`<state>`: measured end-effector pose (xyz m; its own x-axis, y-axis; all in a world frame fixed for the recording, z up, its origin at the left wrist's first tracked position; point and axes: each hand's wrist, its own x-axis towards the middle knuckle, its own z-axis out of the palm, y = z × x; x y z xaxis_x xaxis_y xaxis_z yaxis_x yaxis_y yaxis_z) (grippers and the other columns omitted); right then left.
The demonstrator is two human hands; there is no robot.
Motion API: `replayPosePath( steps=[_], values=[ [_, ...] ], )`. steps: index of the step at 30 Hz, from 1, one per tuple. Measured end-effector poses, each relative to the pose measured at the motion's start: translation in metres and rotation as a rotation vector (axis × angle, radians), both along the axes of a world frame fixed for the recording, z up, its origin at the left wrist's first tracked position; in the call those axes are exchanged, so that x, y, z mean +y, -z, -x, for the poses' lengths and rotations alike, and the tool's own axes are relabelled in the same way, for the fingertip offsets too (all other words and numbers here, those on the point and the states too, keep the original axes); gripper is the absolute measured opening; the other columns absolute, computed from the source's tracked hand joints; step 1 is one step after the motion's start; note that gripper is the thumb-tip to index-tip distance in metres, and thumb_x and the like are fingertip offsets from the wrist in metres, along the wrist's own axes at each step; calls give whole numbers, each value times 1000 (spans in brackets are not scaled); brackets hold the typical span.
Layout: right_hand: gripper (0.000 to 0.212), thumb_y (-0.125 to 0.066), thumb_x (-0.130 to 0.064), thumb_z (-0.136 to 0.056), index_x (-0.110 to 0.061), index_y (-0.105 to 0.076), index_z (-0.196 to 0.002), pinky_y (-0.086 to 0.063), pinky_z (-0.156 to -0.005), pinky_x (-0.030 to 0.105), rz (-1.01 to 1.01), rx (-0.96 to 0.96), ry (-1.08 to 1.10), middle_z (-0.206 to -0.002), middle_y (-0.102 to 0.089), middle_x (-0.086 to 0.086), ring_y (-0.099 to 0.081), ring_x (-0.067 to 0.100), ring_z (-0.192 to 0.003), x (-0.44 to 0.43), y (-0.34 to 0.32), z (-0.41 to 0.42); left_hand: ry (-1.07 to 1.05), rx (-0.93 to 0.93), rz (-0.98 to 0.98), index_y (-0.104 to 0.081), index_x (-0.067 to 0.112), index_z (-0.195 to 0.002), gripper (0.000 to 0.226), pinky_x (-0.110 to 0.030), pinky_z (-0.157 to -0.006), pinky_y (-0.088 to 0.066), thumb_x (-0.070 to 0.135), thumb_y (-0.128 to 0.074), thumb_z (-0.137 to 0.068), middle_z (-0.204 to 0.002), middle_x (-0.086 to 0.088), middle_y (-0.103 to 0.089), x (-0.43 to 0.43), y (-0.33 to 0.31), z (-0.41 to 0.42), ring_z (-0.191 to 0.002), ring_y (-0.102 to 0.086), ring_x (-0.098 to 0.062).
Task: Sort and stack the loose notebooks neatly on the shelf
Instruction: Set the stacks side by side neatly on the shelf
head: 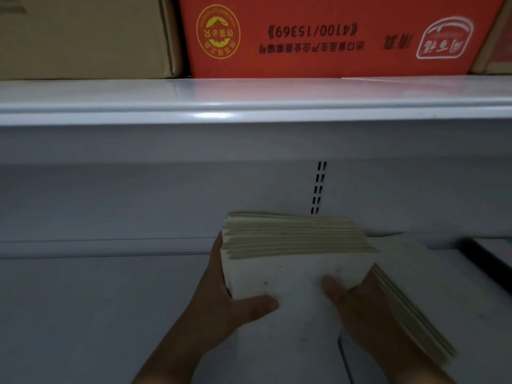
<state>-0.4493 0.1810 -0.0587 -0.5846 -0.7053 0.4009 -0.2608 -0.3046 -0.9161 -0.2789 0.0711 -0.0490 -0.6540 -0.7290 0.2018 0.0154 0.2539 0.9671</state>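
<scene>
A thick bundle of thin white notebooks (293, 253) with tan page edges stands tilted on the lower white shelf (97, 300), at centre. My left hand (224, 297) grips its left side, thumb across the front cover. My right hand (357, 303) grips the right side, thumb on the cover. Just right of that hand lies a second stack of notebooks (426, 300), flat on the shelf and running toward the lower right.
The upper white shelf (249, 103) overhangs the space and carries an orange printed carton (327, 37) and a brown cardboard box (83, 37). A slotted upright (318, 187) marks the grey back wall. A dark edge (484, 253) shows at far right.
</scene>
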Motion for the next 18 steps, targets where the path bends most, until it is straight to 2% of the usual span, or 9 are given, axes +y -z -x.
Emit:
replayPosePath(
  steps=[1,2,4,7,10,12,14,16,18],
  values=[
    [63,-61,-75,-45,-32,-50,-90,-37,-64,-9,-75,-10,-45,-76,-64,-34,-53,-31,-75,1,12,1,22,-64,-9,-29,19,-140,113,2,-71,-44,12,-91,-46,-106,26,-65,-1,6,-2,-95,-56,23],
    [72,-68,-75,-44,-30,-51,-98,-40,-67,-6,-147,-3,-77,-79,-67,-35,-56,-28,-81,0,26,4,49,-116,-15,-25,19,-141,112,4,-70,-42,7,-90,-50,-108,26,-60,-3,10,-4,-94,-52,28],
    [97,-65,-83,-38,-27,-48,-115,-49,-77,4,-256,46,-136,-97,-62,-44,-58,-17,-97,-1,45,13,92,-182,-3,-15,19,-144,115,7,-73,-39,2,-86,-56,-121,29,-43,-6,16,-6,-99,-43,34],
    [98,-68,-79,-43,-23,-46,-121,-47,-79,5,-303,64,-197,-105,-60,-44,-57,-15,-104,-3,53,22,108,-246,44,-9,25,-144,119,8,-77,-37,7,-87,-56,-126,32,-35,-12,22,-6,-105,-37,35],
    [94,-74,-65,-49,-17,-46,-125,-45,-76,2,-310,71,-185,-102,-64,-40,-57,-19,-99,-7,53,23,158,-296,19,-9,28,-144,120,6,-78,-39,10,-88,-56,-126,33,-37,-13,33,-7,-104,-39,35],
    [100,-70,-74,-47,-20,-44,-128,-45,-75,2,-327,84,-157,-104,-64,-31,-56,-21,-97,-10,51,22,145,-269,-40,-20,26,-143,113,-2,-79,-46,8,-88,-55,-122,29,-53,-12,44,-8,-107,-48,25],
    [102,-62,-81,-48,-23,-42,-129,-45,-73,1,-370,110,-151,-109,-56,-28,-55,-22,-94,-11,43,19,69,-192,-126,-39,27,-133,100,-15,-80,-53,6,-89,-49,-116,19,-66,-13,47,-10,-111,-59,3],
    [89,-58,-73,-57,-23,-45,-131,-44,-73,2,-453,99,-191,-110,-59,-22,-58,-17,-92,-11,32,19,64,-170,-193,-51,28,-123,89,-20,-78,-55,12,-89,-44,-113,15,-70,-15,38,-12,-107,-64,-6],
    [79,-54,-70,-58,-26,-54,-125,-47,-77,10,-618,36,-235,-110,-64,-13,-61,-5,-93,-12,23,23,117,-209,-294,-59,27,-116,86,-26,-79,-55,29,-89,-36,-107,9,-73,-16,28,-14,-100,-69,-10]
  ],
)
